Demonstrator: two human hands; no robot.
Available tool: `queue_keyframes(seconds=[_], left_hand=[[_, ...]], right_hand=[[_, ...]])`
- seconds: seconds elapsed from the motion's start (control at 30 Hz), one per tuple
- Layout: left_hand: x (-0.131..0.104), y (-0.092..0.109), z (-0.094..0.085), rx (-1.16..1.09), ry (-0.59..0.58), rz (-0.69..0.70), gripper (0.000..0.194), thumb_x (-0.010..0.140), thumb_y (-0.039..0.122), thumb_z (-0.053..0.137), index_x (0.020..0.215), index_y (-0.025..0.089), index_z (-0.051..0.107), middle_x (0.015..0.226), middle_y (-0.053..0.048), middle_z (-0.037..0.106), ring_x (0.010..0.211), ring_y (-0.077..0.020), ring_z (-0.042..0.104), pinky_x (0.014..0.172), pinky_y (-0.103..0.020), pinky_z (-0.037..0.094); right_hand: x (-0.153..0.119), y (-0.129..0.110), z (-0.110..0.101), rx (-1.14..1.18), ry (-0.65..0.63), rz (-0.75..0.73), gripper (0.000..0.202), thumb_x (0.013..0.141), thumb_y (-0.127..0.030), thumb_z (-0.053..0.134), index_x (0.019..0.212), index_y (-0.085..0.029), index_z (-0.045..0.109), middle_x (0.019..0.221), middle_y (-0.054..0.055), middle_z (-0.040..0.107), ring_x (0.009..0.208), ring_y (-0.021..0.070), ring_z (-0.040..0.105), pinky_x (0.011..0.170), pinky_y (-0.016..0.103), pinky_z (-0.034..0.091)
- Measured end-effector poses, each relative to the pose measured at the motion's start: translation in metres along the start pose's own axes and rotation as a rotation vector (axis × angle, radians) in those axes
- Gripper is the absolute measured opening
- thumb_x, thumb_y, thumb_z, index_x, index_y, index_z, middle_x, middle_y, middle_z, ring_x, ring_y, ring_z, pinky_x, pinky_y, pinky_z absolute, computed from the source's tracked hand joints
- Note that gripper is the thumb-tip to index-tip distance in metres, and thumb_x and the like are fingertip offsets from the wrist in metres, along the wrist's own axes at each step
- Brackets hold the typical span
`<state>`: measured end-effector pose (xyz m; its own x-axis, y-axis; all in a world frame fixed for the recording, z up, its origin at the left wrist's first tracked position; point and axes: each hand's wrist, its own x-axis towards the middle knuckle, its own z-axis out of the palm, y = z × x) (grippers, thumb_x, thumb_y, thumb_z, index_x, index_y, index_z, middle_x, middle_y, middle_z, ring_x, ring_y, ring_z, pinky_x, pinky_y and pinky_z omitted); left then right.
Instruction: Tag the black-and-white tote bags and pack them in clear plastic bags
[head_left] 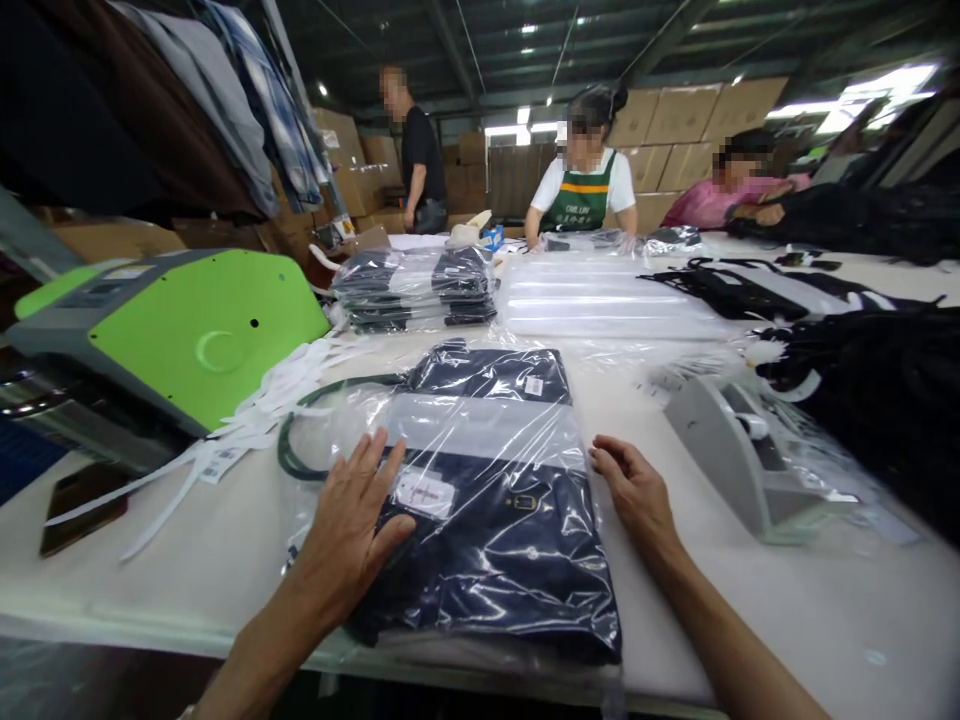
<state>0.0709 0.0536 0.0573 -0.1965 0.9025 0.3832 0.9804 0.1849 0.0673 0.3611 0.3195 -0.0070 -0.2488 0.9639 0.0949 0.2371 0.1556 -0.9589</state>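
Note:
A folded dark navy garment with a pale grey band lies flat in a clear plastic bag point(487, 560) in front of me. A white label point(424, 494) and a small barcode sticker point(534, 385) show on it. My left hand point(356, 510) rests on the bag's left side, fingers stretched and thumb out. Beside the bag's right edge is my right hand point(637, 490), its fingers loosely bent toward the plastic and nothing visible in them. A dark green loop point(300, 465), like a cord or hose, emerges left of the garment, partly under the plastic.
A green and grey machine point(217, 330) stands left, with white label strips point(277, 390) beside it. Behind are bagged garments point(416, 290) and clear bags point(600, 300). A grey holder point(750, 460) and black straps point(862, 380) lie right. Several people are across the table.

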Motion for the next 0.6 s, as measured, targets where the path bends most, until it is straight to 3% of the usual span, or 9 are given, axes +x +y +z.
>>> queue_keyframes(seconds=[0.2,0.37,0.5,0.6], left_hand=[[-0.025,0.074,-0.004,-0.105,-0.029,0.344,0.071,0.098,0.059,0.046,0.154,0.018,0.032,0.157,-0.014,0.04,0.149,-0.0302,0.028,0.122,-0.052,0.028],[-0.026,0.133,0.006,-0.235,0.04,0.467,0.04,0.1,0.02,0.051,0.14,0.017,0.052,0.138,-0.009,0.061,0.133,-0.0238,0.048,0.111,-0.041,0.041],[-0.01,0.157,0.013,-0.301,0.108,0.476,0.031,0.099,0.019,0.052,0.129,0.015,0.058,0.119,-0.009,0.068,0.112,-0.0236,0.059,0.096,-0.04,0.048],[-0.003,0.163,0.019,-0.337,0.116,0.462,0.024,0.098,0.015,0.052,0.12,0.015,0.061,0.106,-0.007,0.07,0.097,-0.0216,0.062,0.085,-0.038,0.049]], right_hand=[[0.0,0.0,0.003,0.066,0.023,-0.013,0.049,0.082,-0.054,0.068,0.114,-0.017,0.068,0.109,0.011,0.073,0.087,0.022,0.069,0.093,0.044,0.055],[-0.001,-0.006,0.004,0.154,0.022,-0.029,0.044,0.083,-0.05,0.069,0.111,-0.016,0.068,0.106,0.01,0.073,0.089,0.0216,0.069,0.086,0.04,0.058],[-0.023,-0.017,-0.024,0.1,-0.087,-0.132,0.034,0.087,-0.045,0.068,0.108,-0.018,0.069,0.104,0.009,0.074,0.092,0.0215,0.071,0.086,0.039,0.06],[-0.061,-0.024,-0.06,-0.154,-0.244,-0.391,0.022,0.091,-0.035,0.069,0.108,-0.022,0.071,0.104,0.007,0.074,0.094,0.0196,0.071,0.088,0.036,0.06]])
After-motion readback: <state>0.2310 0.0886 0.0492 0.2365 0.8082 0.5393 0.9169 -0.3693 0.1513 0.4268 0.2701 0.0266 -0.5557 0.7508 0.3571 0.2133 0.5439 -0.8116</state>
